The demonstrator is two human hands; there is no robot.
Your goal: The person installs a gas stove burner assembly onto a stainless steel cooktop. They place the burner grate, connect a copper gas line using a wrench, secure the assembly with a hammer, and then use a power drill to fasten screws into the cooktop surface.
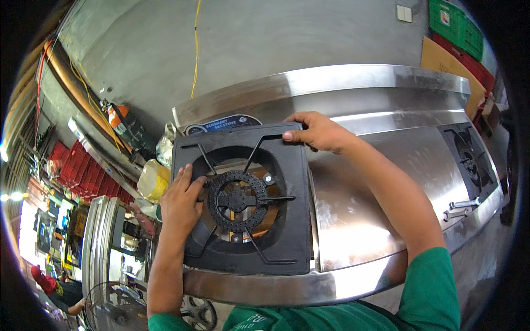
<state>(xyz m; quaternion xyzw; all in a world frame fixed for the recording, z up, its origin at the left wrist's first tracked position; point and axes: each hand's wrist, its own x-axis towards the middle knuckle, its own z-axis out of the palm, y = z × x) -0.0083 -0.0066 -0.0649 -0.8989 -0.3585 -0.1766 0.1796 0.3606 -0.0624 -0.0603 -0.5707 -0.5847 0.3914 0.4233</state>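
A square black gas stove top (295, 220) with a round opening and thin pan supports sits over the left end of a stainless steel counter. A round burner ring (218, 212) shows in its opening, with a bolt head (269, 179) beside it. My left hand (179, 201) lies on the stove top's left side, fingers apart and reaching toward the burner. At the far right corner my right hand (317, 132) is closed on the stove top's edge, its thumb on top and the other fingers bent over the far side.
The steel counter (359, 204) stretches right to a second black burner (469, 157), with wrenches (461, 209) near it. Behind the stove top stands a blue label board (223, 122). A yellow container (153, 181), red crates (88, 171) and a person (55, 287) are at the left.
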